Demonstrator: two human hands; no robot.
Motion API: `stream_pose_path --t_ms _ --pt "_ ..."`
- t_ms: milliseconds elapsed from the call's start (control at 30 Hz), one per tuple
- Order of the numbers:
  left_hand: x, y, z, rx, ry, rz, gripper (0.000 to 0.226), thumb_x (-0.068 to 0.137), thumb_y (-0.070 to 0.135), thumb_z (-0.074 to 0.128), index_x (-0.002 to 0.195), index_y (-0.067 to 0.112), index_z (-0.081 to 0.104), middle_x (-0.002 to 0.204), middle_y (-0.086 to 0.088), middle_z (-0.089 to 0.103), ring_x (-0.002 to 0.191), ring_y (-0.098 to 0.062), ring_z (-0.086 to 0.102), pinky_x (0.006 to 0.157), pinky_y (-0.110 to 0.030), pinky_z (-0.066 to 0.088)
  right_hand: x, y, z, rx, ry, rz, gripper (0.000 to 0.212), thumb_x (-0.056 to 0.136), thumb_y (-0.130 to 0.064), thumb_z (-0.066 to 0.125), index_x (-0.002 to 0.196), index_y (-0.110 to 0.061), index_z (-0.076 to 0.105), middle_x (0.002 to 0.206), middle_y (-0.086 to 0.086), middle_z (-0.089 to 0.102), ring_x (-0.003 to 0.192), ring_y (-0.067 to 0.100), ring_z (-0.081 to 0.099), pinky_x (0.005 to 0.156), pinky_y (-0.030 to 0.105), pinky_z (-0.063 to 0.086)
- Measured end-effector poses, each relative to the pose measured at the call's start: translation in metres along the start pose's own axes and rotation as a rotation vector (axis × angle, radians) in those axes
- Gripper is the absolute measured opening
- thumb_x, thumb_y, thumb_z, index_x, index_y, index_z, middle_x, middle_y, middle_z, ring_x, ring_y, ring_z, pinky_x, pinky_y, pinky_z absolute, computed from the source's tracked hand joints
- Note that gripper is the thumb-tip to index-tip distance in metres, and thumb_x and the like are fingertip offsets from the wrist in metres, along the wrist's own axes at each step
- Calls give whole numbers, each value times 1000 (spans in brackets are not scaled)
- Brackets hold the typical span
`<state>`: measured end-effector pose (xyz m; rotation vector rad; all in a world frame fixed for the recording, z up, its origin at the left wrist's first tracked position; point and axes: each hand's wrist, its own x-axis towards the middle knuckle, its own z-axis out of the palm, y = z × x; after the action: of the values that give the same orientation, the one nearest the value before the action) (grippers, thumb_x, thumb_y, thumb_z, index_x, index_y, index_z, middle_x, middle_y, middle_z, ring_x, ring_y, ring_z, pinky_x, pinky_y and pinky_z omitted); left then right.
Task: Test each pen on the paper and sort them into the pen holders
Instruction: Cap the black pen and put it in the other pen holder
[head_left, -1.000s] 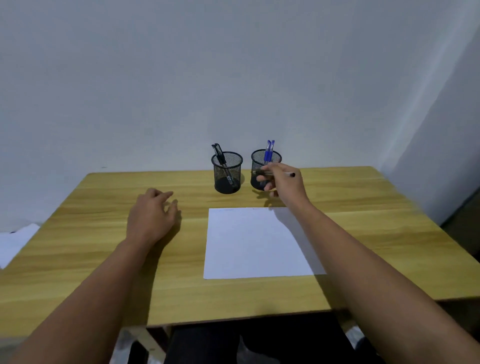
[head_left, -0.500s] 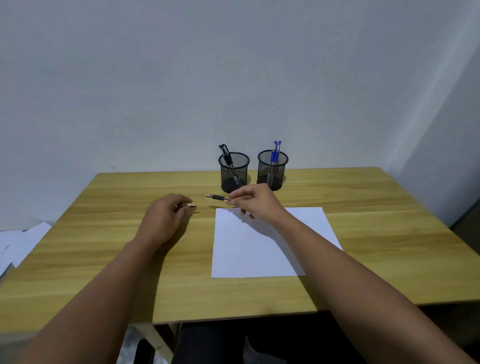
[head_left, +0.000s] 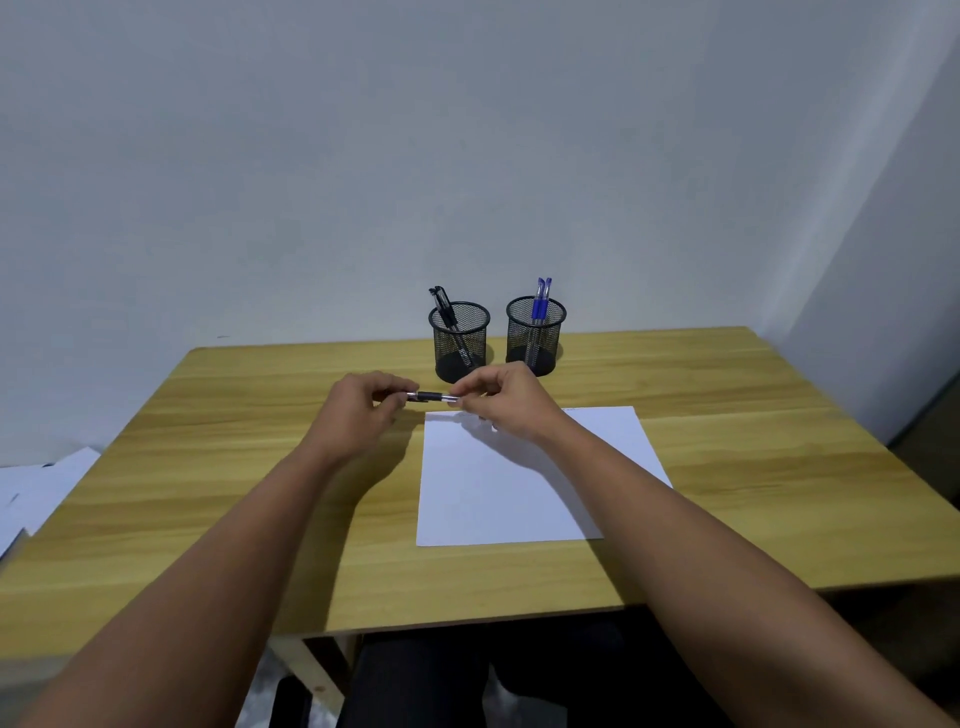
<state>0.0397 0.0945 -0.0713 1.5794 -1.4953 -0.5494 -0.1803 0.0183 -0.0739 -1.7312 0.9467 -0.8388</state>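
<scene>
A pen (head_left: 432, 397) with a dark grip lies level in the air between my two hands, just left of the paper's far corner. My left hand (head_left: 358, 413) pinches its left end, where the cap seems to be. My right hand (head_left: 501, 400) pinches its right end. The white sheet of paper (head_left: 524, 493) lies on the wooden table (head_left: 234, 467). Behind my hands stand two black mesh pen holders: the left holder (head_left: 460, 340) has black pens in it, the right holder (head_left: 536, 335) has two blue pens.
Loose white sheets (head_left: 36, 488) lie off the table's left edge, lower down. A pale wall rises right behind the holders. The table's front edge runs just above my lap.
My right hand carried the pen from beside the right holder leftward. My left hand came in from the left, and both hands now hold the pen's ends.
</scene>
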Motion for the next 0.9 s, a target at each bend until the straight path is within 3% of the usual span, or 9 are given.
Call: stream_pose_path --t_ms 100,200,400,467,533,567,667,800,900 --pt "1 25 6 -442 92 -167 20 93 3 69 111 10 71 93 -10 75 88 -20 72 73 -25 61 0 1 -2 49 18 14 12 89 -4 83 101 -6 82 67 -6 69 51 -2 52 49 14 41" --pt "6 38 11 -569 152 -258 18 95 5 66 112 -1 71 100 -18 75 87 -21 72 80 -28 62 -2 -1 -2 96 58 10 14 89 -2 83 103 -5 82 59 -15 69 50 -3 53 53 13 42" --pt "15 65 26 -529 168 -242 22 102 10 58 120 2 68 94 -11 72 72 -8 71 72 -24 62 -4 -5 -1 153 179 -23 19 90 9 78 109 10 76 62 -17 70 52 -7 58 59 6 43" --pt "17 71 27 -498 138 -251 24 102 11 57 122 1 67 93 -10 72 75 -12 70 71 -27 62 -5 -7 -5 108 189 -7 11 90 6 79 99 -1 79 73 0 74 59 -4 61 63 12 50" --pt "18 77 26 -478 54 -234 28 104 13 55 128 1 65 97 -11 72 82 -17 70 69 -27 61 -2 -9 -12 -5 143 19 18 89 -2 82 86 -19 76 85 19 78 71 11 67 75 28 59" --pt "20 80 25 -469 4 -206 30 104 14 54 131 4 64 100 -10 72 86 -17 69 70 -27 60 3 -10 -17 -96 119 34 20 88 -6 83 81 -23 74 86 20 79 74 15 68 79 33 59" --pt "37 85 27 -388 23 -101 33 104 19 55 136 23 58 112 -4 71 91 -13 64 81 -31 55 24 -21 -37 -297 192 12 10 87 -15 84 83 -21 77 74 0 73 68 10 62 75 25 51" --pt "66 62 37 -168 203 -135 61 95 23 65 152 26 42 137 -3 58 117 -18 60 92 -31 52 56 -51 -61 -273 346 -80 6 89 -19 84 92 -15 81 83 -3 75 74 8 63 64 4 42" --pt "81 37 52 -16 158 -191 99 79 42 81 158 27 23 154 -6 42 139 -24 44 110 -46 43 83 -63 -63 -286 367 -123 8 88 -24 84 86 -20 78 72 -14 68 67 -1 60 64 10 44"
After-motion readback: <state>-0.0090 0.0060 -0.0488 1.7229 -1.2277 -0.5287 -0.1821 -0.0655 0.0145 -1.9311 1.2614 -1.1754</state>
